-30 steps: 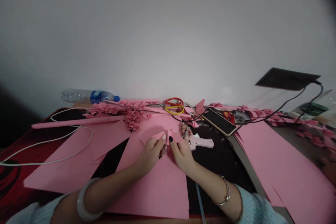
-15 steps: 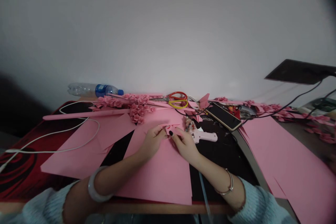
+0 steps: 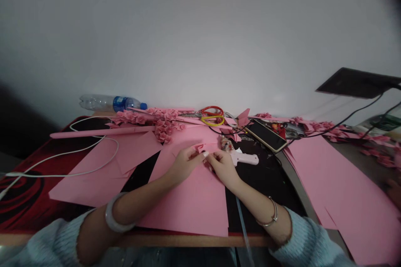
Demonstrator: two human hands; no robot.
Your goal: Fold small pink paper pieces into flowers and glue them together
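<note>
Between my two hands is a small piece of folded pink paper (image 3: 199,147), partly hidden by the fingers. My left hand (image 3: 186,162) pinches it from the left, its thumb laid across the front. On the right, my right hand (image 3: 223,167) is closed on the same piece, fingertips meeting the left thumb. Both hands are above a large pink paper sheet (image 3: 191,204). Just right of my right hand lies a white glue gun (image 3: 246,158) with a decorated, speckled front part.
Pink paper flowers (image 3: 164,131), a rolled paper stick (image 3: 103,133) and scissors (image 3: 212,120) lie along the back. A plastic bottle (image 3: 106,103) is at back left, a phone (image 3: 267,135) at right. White cable (image 3: 90,173) crosses the left sheets (image 3: 90,190); more pink sheets (image 3: 338,179) lie right.
My left thumb has moved across the front of the folded paper, and the fingers of both hands have come closer together. The view has shifted slightly.
</note>
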